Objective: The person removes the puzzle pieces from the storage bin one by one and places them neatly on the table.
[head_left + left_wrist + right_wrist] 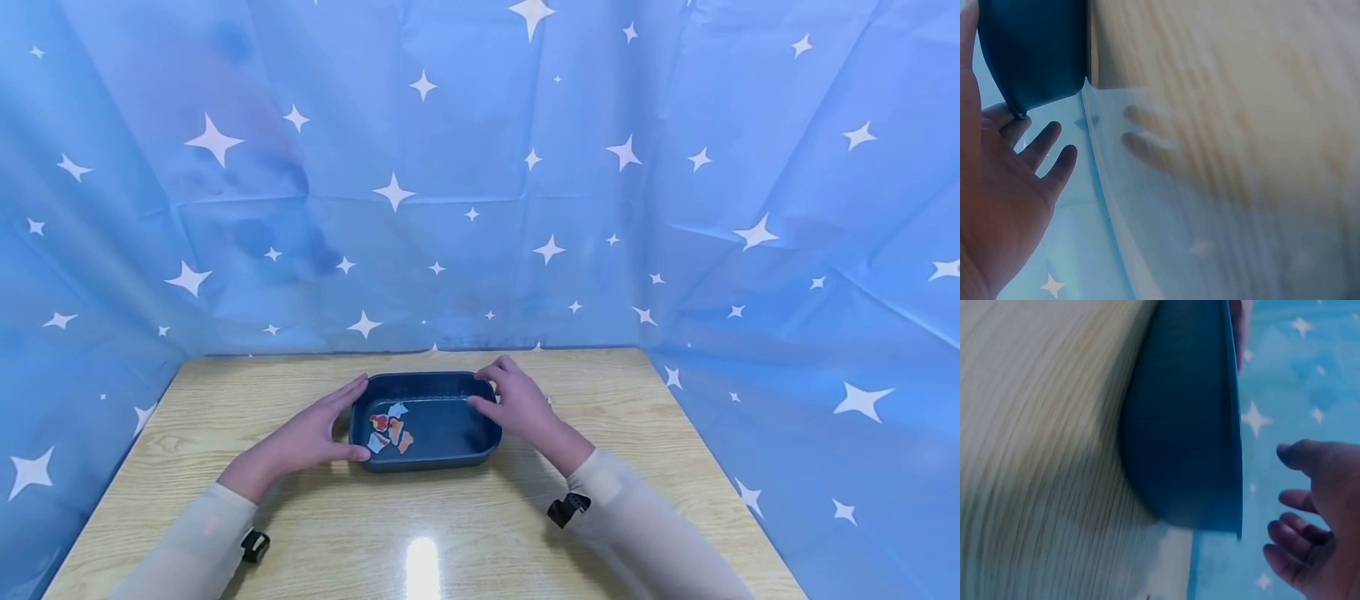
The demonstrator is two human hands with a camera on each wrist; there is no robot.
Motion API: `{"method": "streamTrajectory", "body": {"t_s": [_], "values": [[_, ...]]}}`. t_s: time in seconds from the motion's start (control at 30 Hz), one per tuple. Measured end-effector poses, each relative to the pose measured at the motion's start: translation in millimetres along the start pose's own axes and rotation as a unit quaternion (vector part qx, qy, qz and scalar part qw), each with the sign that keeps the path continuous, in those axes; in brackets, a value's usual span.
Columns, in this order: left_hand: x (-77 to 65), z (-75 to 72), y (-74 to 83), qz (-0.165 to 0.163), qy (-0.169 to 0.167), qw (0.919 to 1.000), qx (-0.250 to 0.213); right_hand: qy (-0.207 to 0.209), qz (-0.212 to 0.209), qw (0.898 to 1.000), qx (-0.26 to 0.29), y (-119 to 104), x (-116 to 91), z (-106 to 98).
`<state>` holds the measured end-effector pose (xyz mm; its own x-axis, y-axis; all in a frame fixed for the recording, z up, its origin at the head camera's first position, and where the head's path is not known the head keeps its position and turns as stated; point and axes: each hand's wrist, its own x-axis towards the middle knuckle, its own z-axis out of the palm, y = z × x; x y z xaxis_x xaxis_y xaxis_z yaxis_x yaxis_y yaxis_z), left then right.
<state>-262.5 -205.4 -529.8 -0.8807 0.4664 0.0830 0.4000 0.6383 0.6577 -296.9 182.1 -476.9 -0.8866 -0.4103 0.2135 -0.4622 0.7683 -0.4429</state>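
A dark blue rectangular tray (pixel 435 462) with raised walls sits on the wooden table. Several small irregular cut-out pieces (pixel 395 429) in white, red and orange lie in its left part. At the tray's left end, my left hand (pixel 315 429) holds it, thumb near the front corner and index finger at the back corner. The other fingers spread loosely past the rim in the left wrist view. My right hand (pixel 521 400) hovers by the right end. In the right wrist view, its loosely bent fingers (pixel 1297 547) stand apart from the tray wall (pixel 1179 425).
The light wooden table (pixel 337 533) ends at a blue curtain (pixel 480 275) with white stars, which hangs behind and on both sides. Just behind my right hand, a small pale thing (pixel 549 400) shows, too small to tell.
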Motion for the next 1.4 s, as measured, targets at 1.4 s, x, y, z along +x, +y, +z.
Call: {"method": "streamTrajectory", "body": {"t_s": [1.4], "values": [[1.4,0.6,-2.8,0.005,-0.004,0.9999,-0.008,-0.207,-0.041,0.973,-0.09,-72,40,85]]}}
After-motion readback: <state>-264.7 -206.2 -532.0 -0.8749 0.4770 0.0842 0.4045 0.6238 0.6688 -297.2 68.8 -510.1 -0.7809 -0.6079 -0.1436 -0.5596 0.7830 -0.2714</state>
